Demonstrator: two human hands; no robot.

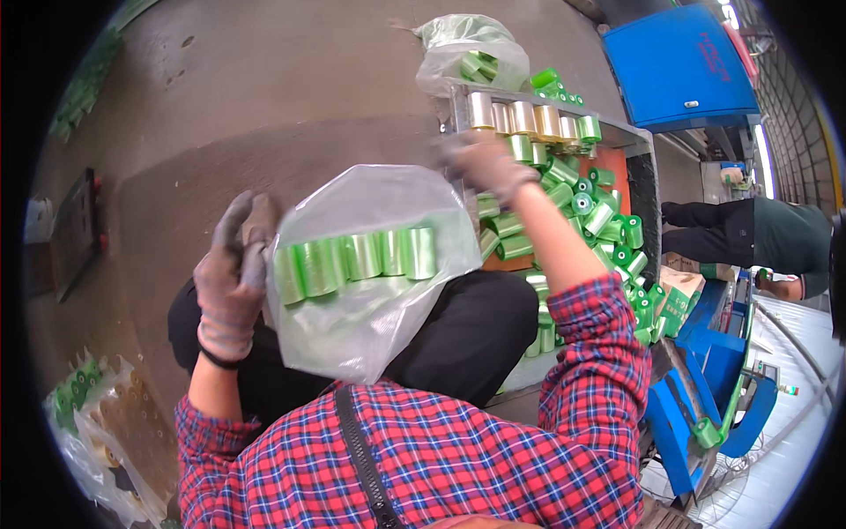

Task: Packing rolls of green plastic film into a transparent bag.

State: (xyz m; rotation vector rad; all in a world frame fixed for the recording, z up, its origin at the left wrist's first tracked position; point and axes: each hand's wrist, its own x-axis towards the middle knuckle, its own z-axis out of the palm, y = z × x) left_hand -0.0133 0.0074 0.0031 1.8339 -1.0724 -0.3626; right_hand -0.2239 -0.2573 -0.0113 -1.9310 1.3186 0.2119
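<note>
Holding a clear thin plastic bag (357, 264) up over the lap, left hand (231, 278) in a grey knit glove, grip pinched on the bag's left edge. Row of shiny green cylindrical spools (357, 256) lies sideways inside the bag, touching end to end. Right hand (483, 163), also gloved, is out over the metal-walled tray (645, 189) heaped with loose green spools (599, 220); it's motion-blurred, so can't tell if that grip is spread or closed on anything. Gold-coloured metallic spools (520, 115) line the tray's far edge, second filled bag (471, 53) beyond its far left corner. Risks, my read: bag is held on one side only, so the row could tilt and slide toward the unsupported right side; thin film could slip from the glove under the weight. Blind reach into the heap could also knock loose spools over the tray's near edge.
</note>
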